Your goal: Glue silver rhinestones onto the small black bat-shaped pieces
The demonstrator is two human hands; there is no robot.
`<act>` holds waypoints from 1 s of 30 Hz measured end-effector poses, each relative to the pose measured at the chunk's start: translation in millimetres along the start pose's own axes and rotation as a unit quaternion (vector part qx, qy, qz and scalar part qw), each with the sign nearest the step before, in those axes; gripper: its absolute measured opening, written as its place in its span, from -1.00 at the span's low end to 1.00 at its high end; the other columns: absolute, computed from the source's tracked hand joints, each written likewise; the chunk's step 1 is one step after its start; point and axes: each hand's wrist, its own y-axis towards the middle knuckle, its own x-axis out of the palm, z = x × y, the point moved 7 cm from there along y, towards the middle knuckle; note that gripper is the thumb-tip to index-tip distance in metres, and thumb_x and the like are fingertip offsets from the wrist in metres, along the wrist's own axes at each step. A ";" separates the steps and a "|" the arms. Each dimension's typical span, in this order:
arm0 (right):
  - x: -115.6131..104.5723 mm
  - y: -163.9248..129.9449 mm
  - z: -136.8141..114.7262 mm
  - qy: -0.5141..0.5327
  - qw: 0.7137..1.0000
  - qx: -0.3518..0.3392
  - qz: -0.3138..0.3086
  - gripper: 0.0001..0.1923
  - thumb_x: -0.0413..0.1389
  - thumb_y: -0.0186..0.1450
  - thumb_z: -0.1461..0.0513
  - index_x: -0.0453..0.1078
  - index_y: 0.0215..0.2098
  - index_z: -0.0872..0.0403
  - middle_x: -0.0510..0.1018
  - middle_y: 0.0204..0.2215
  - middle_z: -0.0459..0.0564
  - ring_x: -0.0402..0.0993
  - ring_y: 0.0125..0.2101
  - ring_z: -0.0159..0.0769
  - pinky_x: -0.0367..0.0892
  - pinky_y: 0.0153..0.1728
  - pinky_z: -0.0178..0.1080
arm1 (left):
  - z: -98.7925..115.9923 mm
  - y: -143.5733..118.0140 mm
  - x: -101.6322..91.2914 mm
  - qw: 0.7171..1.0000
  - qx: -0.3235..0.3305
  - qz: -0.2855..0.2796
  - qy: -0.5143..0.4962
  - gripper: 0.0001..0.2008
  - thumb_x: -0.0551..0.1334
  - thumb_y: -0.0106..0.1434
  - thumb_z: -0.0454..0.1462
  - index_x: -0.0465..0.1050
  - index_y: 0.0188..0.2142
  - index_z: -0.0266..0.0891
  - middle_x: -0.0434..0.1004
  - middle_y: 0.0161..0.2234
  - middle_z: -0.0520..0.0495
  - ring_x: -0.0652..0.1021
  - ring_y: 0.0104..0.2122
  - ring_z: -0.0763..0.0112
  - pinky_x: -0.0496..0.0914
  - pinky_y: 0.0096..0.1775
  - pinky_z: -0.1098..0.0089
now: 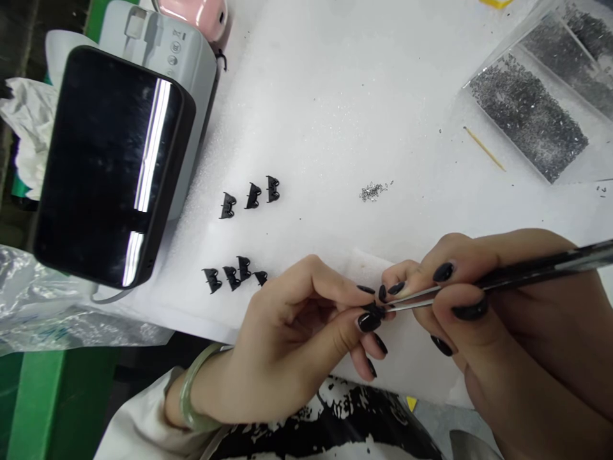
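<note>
My left hand (297, 332) pinches a small black plastic clip (374, 310) between thumb and fingertips near the white mat's front edge. My right hand (507, 319) grips metal tweezers (479, 284), whose tips touch that clip. A row of three finished-looking black clips (249, 196) lies on the mat to the upper left. Several more black clips (233, 275) lie in a second row just left of my left hand. A little heap of tiny metal parts (373, 191) sits on the mat above my hands.
A dark-screened device (110, 166) rests on a grey machine (163, 45) at the left. Clear bags of tiny dark parts (531, 115) lie at the top right, with a thin wooden stick (483, 148) beside them. Crumpled plastic (57, 313) lies at the lower left.
</note>
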 end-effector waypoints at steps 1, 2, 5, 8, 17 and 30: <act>-0.2 -0.2 0.1 -0.003 1.000 0.001 0.004 -0.62 0.40 0.35 -0.06 0.41 -0.37 -0.04 0.51 -0.61 -0.21 0.28 -0.65 -0.45 0.37 -0.62 -0.40 | -0.1 -0.1 0.1 1.000 0.000 0.000 0.002 -0.81 0.31 0.48 -0.42 0.59 -0.07 -0.08 0.67 -0.36 0.09 0.70 -0.44 0.53 0.66 -0.40 0.58; 0.3 -0.6 0.5 -0.008 1.000 0.002 0.003 -0.62 0.40 0.35 -0.06 0.41 -0.38 -0.04 0.50 -0.62 -0.22 0.27 -0.65 -0.45 0.39 -0.61 -0.39 | 0.0 -0.2 0.4 1.000 0.002 -0.001 0.004 -0.81 0.30 0.48 -0.43 0.59 -0.07 -0.09 0.67 -0.36 0.09 0.71 -0.44 0.52 0.67 -0.39 0.58; 2.6 -1.7 2.6 -0.019 1.000 0.010 -0.006 -0.57 0.38 0.37 -0.07 0.39 -0.44 -0.02 0.42 -0.66 -0.23 0.19 -0.68 -0.46 0.38 -0.64 -0.39 | 1.3 0.0 1.7 1.000 0.017 -0.013 0.006 -0.79 0.26 0.48 -0.48 0.57 -0.06 -0.14 0.65 -0.34 0.06 0.71 -0.42 0.53 0.66 -0.37 0.58; 2.1 -1.1 2.8 -0.032 0.999 0.002 0.003 -0.56 0.38 0.36 -0.09 0.41 -0.45 -0.03 0.43 -0.65 -0.23 0.26 -0.68 -0.46 0.45 -0.61 -0.40 | 2.9 0.1 2.4 0.999 0.034 -0.027 0.006 -0.76 0.25 0.48 -0.51 0.57 -0.05 -0.16 0.63 -0.33 0.05 0.71 -0.42 0.52 0.66 -0.36 0.58; 5.9 3.8 -5.2 -0.039 0.997 -0.045 -0.058 -0.81 0.26 0.48 0.23 0.38 -0.28 -0.10 0.60 -0.53 -0.26 0.67 -0.44 -0.36 0.65 -0.37 -0.37 | 4.6 1.0 1.5 0.999 0.036 -0.035 0.004 -0.74 0.23 0.48 -0.53 0.57 -0.05 -0.18 0.63 -0.29 0.03 0.70 -0.42 0.54 0.65 -0.36 0.58; 3.9 5.2 1.8 0.063 0.997 -0.031 -0.039 -0.84 0.24 0.51 0.17 0.39 -0.24 -0.08 0.58 -0.49 -0.19 0.39 -0.65 -0.49 0.31 -0.70 -0.50 | 4.3 6.9 3.9 0.998 -0.020 -0.013 -0.065 -0.82 0.28 0.45 -0.52 0.55 -0.13 -0.23 0.79 -0.22 -0.06 0.76 -0.39 0.47 0.65 -0.39 0.62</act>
